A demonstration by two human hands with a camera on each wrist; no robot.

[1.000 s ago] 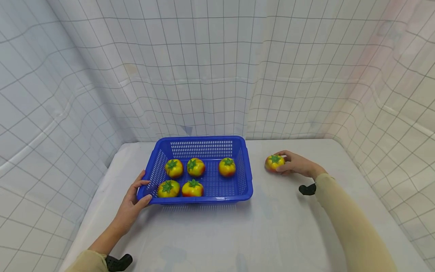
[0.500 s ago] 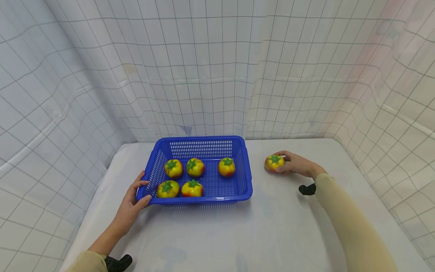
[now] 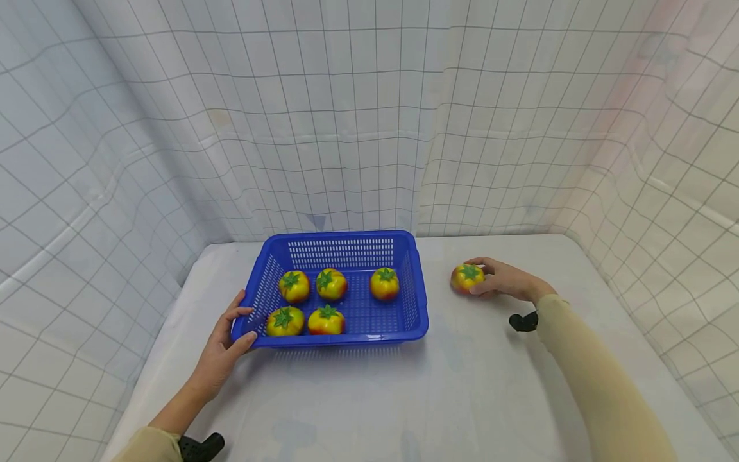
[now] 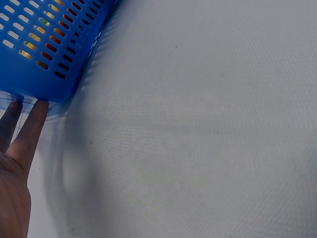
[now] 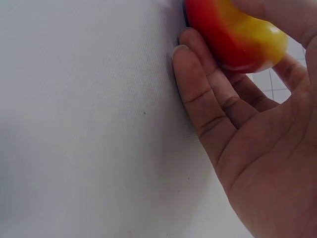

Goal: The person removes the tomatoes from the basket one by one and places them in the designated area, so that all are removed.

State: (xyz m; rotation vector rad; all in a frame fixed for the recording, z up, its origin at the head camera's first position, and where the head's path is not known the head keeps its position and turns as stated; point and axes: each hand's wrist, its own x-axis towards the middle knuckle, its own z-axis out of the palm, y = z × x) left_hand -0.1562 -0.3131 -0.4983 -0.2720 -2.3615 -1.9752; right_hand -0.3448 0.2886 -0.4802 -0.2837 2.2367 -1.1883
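A blue plastic basket point(image 3: 369, 338) with slotted walls holds several yellow-and-red toy tomatoes point(image 3: 385, 284) with green leafy tops. At its near left corner, my left hand point(image 3: 216, 359) grips the rim, thumb at the front and fingers on the side. In the left wrist view, fingers point(image 4: 30, 131) touch the basket corner point(image 4: 47, 82). Right of the basket, my right hand point(image 3: 508, 280) holds another toy tomato point(image 3: 466, 277) low at the table, thumb on the near side. Seen from the right wrist, its red-and-yellow skin point(image 5: 237, 37) lies between thumb and fingers point(image 5: 195, 84).
Everything stands on a table with a white cloth point(image 3: 358, 398). White sheets with a dark grid point(image 3: 346, 128) hang at the back and both sides. A black strap piece sits at each wrist, the right one point(image 3: 523, 322) just above the cloth.
Almost nothing differs. The tomato in my right hand has shifted very slightly, and the left hand keeps its place on the basket corner.
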